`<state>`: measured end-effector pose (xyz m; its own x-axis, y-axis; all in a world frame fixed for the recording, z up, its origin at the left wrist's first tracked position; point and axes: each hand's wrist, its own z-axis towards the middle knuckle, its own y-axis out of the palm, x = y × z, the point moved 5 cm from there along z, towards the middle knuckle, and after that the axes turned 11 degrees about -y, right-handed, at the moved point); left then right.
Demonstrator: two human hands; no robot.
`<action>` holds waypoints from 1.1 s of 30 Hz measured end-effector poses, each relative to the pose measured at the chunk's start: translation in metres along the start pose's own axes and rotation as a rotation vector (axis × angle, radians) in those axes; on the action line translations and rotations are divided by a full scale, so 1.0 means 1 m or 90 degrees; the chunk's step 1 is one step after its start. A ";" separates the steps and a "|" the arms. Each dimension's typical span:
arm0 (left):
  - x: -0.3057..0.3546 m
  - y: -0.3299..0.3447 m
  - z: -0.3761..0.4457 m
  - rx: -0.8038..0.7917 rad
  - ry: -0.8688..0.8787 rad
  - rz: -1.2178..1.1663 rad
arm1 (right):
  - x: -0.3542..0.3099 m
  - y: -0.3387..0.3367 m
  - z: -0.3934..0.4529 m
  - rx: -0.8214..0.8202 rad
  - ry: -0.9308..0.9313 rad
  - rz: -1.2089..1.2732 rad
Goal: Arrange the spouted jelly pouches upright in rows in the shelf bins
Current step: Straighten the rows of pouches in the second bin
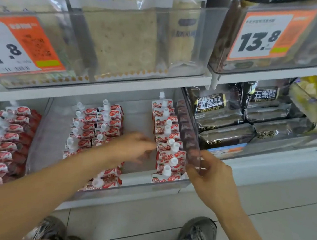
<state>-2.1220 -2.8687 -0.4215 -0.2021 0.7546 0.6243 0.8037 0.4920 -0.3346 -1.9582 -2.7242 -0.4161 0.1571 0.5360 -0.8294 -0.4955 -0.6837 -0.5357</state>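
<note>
Red-and-white spouted jelly pouches stand in a clear shelf bin [43,132]. Two rows of pouches [95,126] fill its left side and one row of pouches [166,137] runs along its right wall, with a bare gap between them. My left hand [132,148] reaches into that gap, blurred, fingers spread toward the right row and holding nothing that I can see. My right hand [209,174] pinches the bin's front right corner [196,161], thumb and fingers on the clear wall.
A second bin of the same pouches [4,144] stands at the far left. Dark toast packs [230,122] lie in the bin to the right. Bread bins with orange price tags [266,35] hang above. Tiled floor and my shoes [195,238] are below.
</note>
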 end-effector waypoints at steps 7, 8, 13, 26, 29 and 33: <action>-0.014 0.032 -0.027 -0.059 0.022 0.267 | -0.001 -0.002 -0.007 -0.008 0.054 0.111; -0.013 0.036 -0.024 -0.046 0.020 0.241 | -0.003 -0.001 -0.009 -0.016 0.050 0.122; -0.019 0.032 -0.027 -0.153 -0.045 0.081 | -0.003 -0.001 -0.008 -0.063 0.053 0.159; -0.012 0.042 -0.007 -0.134 -0.056 0.198 | 0.011 0.000 -0.004 -0.023 0.076 0.165; 0.004 0.004 0.005 -0.129 -0.068 0.384 | 0.011 0.000 -0.003 -0.040 0.063 0.165; 0.055 -0.051 0.063 0.322 0.075 0.116 | 0.008 -0.001 -0.004 -0.037 0.020 0.106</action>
<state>-2.2095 -2.8251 -0.4148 0.0025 0.8081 0.5890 0.4452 0.5265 -0.7243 -1.9528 -2.7214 -0.4232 0.1037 0.3977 -0.9116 -0.4664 -0.7901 -0.3977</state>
